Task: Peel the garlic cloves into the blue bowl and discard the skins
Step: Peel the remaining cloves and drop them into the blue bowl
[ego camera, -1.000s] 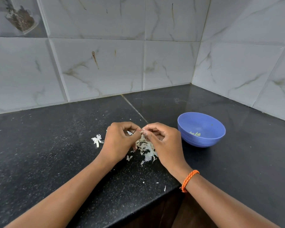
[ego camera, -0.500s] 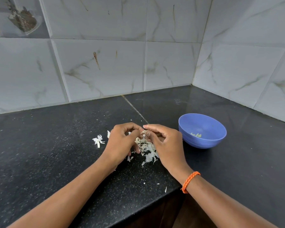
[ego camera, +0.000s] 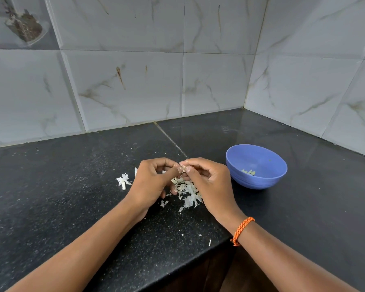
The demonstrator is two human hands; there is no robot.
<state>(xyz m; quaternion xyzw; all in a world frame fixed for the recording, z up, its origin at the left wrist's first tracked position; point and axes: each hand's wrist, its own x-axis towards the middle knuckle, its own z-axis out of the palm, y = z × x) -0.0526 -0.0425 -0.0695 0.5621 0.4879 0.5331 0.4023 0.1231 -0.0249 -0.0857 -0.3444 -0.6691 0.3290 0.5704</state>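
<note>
My left hand (ego camera: 151, 182) and my right hand (ego camera: 211, 182) meet fingertip to fingertip above the black counter, both pinching a small garlic clove (ego camera: 182, 167) that is mostly hidden by the fingers. Below the hands lies a heap of white garlic skins (ego camera: 188, 193). A smaller tuft of skin (ego camera: 123, 180) rests to the left of my left hand. The blue bowl (ego camera: 259, 178) stands to the right of my right hand, with a few pale peeled cloves (ego camera: 248, 172) at its bottom.
The black granite counter (ego camera: 61, 197) runs into a corner of grey marble-look wall tiles (ego camera: 135, 81). Its front edge (ego camera: 177, 268) drops off beneath my forearms. Small skin scraps (ego camera: 209, 242) lie near that edge. An orange braided band (ego camera: 241, 229) circles my right wrist.
Both hands have risen slightly off the skin heap and the fingertips have shifted on the clove. The bowl and the skins lie as before.
</note>
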